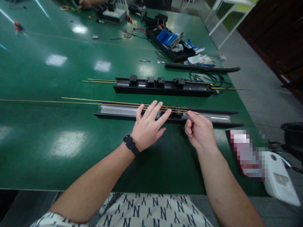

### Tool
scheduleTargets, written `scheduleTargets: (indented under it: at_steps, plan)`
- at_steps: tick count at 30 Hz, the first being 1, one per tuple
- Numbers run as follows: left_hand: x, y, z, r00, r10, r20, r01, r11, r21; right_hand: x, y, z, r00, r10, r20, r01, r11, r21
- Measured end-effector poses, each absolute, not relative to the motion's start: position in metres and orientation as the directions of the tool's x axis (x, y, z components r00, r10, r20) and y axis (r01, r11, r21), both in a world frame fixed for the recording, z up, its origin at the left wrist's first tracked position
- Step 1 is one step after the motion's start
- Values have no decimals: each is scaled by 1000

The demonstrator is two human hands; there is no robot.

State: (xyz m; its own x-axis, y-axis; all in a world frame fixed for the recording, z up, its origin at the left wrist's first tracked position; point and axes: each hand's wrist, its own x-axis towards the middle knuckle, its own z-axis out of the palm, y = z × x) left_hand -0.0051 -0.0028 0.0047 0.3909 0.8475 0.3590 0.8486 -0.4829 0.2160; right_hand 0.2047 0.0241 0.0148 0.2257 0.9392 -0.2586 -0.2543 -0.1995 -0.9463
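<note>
Spreading over the brass-coloured rods (118, 102) at the centre of my dial, the left hand (149, 126) grasps nothing — its fingers are splayed and loose, and I cannot tell whether they press down. Between 3 and 4 o'clock, I see the right hand (201, 129) with thumb and forefinger pinched on the rods, the other fingers curled in; which rod they grip, I cannot make out. The rods lie lengthwise along the near black channel (115, 110), their left ends running past it toward 9 o'clock, and a black block (179, 114) shows inside between the hands. Just beyond, at 12 o'clock, I have a far black channel (163, 91) carrying four black cubes (133, 80), with further rods (99, 82) jutting out at both ends. Farther off, toward 1 o'clock, I pick out a black tray (155, 41) holding a blue pack (167, 37), with white gloves (201, 60) beside it — and at 4 o'clock, a white device (279, 176).
</note>
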Motion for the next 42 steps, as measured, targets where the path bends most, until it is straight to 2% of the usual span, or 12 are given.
scheduleTargets:
  at_steps: [8,42]
  plan:
    - [-5,-2,3,390,845,367,848,-485,214,199,22,15,176,945,-277,-271,-224,-936]
    - [-4,-2,3,387,841,377,850,-484,209,200,23,18,156,950,-269,-287,-217,-933]
